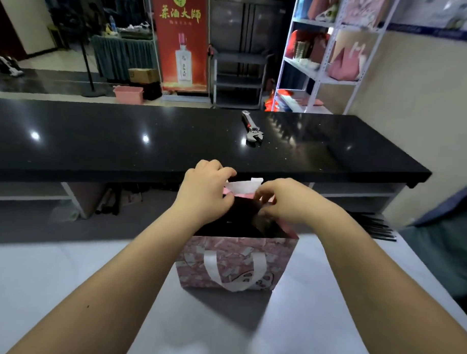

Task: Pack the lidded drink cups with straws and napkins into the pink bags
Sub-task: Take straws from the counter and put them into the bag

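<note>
1. The pink bag (237, 267) stands upright just below both hands, mouth open for loading. Its inside is too dark to show any cups.
2. The left hand (205, 187) and right hand (281, 202), fingers curled, pinch a white sheet (244, 187) between them at the far rim. It is likely a napkin being tucked in.
3. Beyond the hands, a wrench (252, 130) lies on the black counter (96, 135), well apart.

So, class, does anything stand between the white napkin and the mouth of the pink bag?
Nothing visible does. The left hand and right hand pinch the napkin at the far rim of the pink bag, over its open mouth; inside is dark.
</note>
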